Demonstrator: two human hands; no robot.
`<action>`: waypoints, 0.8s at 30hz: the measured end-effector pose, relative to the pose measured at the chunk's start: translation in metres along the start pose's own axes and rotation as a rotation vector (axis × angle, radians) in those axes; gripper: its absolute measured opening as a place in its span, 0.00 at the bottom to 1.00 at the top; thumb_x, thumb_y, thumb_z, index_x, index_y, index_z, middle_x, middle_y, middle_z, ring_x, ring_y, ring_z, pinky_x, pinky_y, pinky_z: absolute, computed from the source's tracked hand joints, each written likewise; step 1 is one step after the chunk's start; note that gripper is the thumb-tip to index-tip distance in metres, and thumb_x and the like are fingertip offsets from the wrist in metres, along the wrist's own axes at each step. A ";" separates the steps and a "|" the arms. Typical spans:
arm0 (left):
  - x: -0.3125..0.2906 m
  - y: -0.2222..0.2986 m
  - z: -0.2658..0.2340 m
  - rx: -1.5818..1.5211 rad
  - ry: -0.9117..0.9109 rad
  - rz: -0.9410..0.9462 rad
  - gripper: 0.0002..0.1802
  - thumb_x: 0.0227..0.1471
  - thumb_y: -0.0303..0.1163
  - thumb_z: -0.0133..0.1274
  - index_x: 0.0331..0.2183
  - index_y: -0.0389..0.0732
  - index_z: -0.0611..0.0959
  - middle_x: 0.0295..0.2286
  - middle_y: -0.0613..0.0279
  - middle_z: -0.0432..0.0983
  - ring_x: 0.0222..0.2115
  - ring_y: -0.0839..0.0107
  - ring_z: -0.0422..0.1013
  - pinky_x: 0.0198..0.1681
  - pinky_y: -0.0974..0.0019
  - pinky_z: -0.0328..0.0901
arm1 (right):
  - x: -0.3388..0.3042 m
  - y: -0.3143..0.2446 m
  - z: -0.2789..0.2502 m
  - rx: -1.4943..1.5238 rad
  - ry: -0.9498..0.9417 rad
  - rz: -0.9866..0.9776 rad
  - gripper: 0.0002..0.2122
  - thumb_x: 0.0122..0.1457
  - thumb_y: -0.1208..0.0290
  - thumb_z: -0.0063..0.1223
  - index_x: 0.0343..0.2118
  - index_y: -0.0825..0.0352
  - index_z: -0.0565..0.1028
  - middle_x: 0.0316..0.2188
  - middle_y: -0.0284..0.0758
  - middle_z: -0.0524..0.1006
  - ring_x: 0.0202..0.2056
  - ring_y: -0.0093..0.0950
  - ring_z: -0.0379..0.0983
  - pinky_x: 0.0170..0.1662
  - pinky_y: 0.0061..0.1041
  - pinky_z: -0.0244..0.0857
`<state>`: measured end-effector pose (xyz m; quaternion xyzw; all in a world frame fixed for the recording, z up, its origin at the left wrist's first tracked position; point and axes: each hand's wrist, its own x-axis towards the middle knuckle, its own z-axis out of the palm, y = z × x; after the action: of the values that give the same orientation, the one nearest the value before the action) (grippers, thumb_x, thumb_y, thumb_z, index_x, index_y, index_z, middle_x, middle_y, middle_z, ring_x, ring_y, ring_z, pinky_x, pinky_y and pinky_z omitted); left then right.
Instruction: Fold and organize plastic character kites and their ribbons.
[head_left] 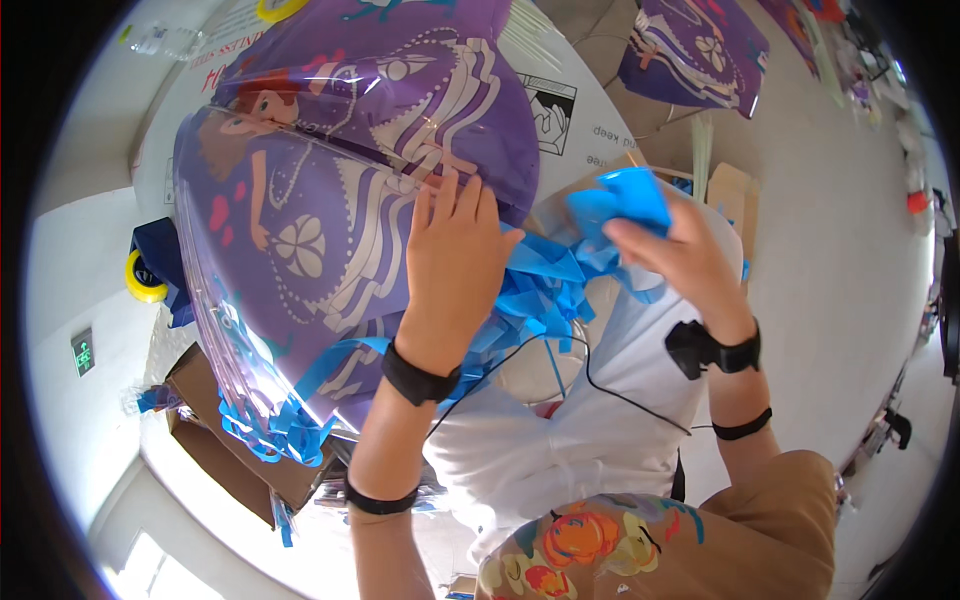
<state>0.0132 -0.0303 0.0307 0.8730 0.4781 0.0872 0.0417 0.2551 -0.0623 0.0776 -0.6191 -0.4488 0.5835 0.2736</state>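
A stack of purple plastic film sheets (pixel 330 240), shaped like kite sails and printed with a cartoon figure, lies on the work surface to the left and centre. My left hand (pixel 455 255) rests on it, palm down, fingers stretched out over a fold in the shiny film. Off to the right, my right hand (pixel 680 250) grips a folded piece of blue plastic film (pixel 635 200) between thumb and fingers; it is slightly blurred. Beneath and between both hands, a tangle of blue plastic ribbons (pixel 540 290) hangs down over my lap.
A white printed board (pixel 590 135) bears the stack and a bundle of thin white rods (pixel 530 40). Another purple sheet (pixel 695 55) lies at the upper right. Yellow tape (pixel 146 277) hangs at the left edge. Cardboard boxes (pixel 225 440) stand lower left. A black cable (pixel 620 392) crosses my lap.
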 end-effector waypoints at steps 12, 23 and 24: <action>-0.055 -0.011 -0.006 -0.060 -0.211 0.010 0.18 0.53 0.36 0.59 0.45 0.39 0.83 0.45 0.52 0.75 0.51 0.55 0.69 0.64 0.47 0.57 | 0.068 0.040 0.063 -0.286 -0.072 -0.005 0.13 0.53 0.70 0.66 0.38 0.68 0.76 0.27 0.42 0.80 0.29 0.37 0.78 0.34 0.32 0.69; -0.045 0.008 0.019 -0.006 -0.229 -0.131 0.34 0.46 0.31 0.56 0.58 0.57 0.78 0.47 0.54 0.73 0.49 0.58 0.68 0.62 0.47 0.56 | 0.075 0.046 0.070 -0.481 -0.028 -0.145 0.16 0.50 0.71 0.69 0.37 0.64 0.71 0.27 0.39 0.81 0.29 0.40 0.79 0.29 0.36 0.69; -0.044 0.009 0.018 -0.012 -0.250 -0.153 0.35 0.46 0.30 0.56 0.59 0.58 0.77 0.47 0.54 0.72 0.49 0.57 0.68 0.62 0.46 0.55 | 0.074 0.045 0.070 -0.467 -0.029 -0.125 0.16 0.50 0.71 0.69 0.37 0.64 0.71 0.28 0.38 0.81 0.29 0.40 0.79 0.30 0.35 0.69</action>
<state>0.0009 -0.0722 0.0091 0.8378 0.5338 -0.0227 0.1127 0.1917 -0.0303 -0.0083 -0.6281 -0.6131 0.4545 0.1520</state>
